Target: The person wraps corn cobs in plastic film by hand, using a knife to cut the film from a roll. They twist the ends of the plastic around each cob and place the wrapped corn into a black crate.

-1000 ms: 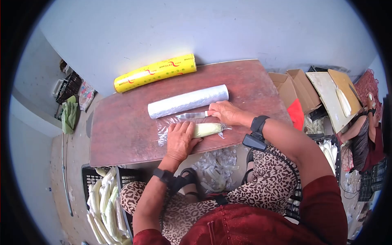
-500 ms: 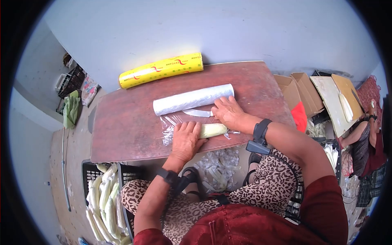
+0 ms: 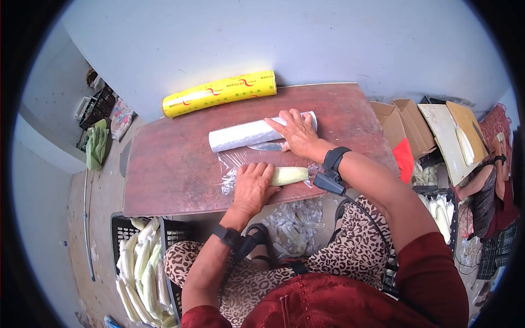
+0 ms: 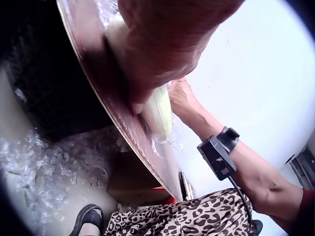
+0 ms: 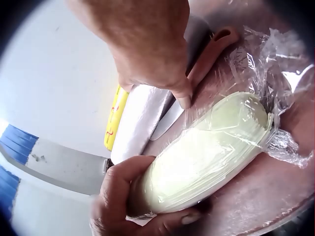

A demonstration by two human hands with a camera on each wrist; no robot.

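Observation:
A pale green ear of corn in husk [image 5: 211, 147], wrapped in clear film, lies near the front edge of the table. My left hand [image 3: 254, 186] grips its left end, fingers over the top and thumb along the near side. My right hand [image 3: 299, 134] rests on the white roll of cling film [image 3: 240, 134] near its right end, fingers spread over it. Beside the roll lies a knife [image 3: 266, 146], its orange-red handle [image 5: 211, 56] partly under the right hand, whose thumb tip is right at it. A sheet of clear film [image 3: 232, 163] spreads between roll and corn.
Behind lies a yellow printed roll [image 3: 219, 93] by the wall. A black crate [image 3: 172, 235] of corn stands at the lower left. Film scraps [image 3: 295, 227] cover the floor under the table. Cardboard boxes [image 3: 402, 123] and another person [image 3: 486, 186] are at the right.
My right hand has let go of the knife handle and moved up onto the white roll, fingers spreading. The left hand keeps its grip on the corn. The head view has shifted slightly.

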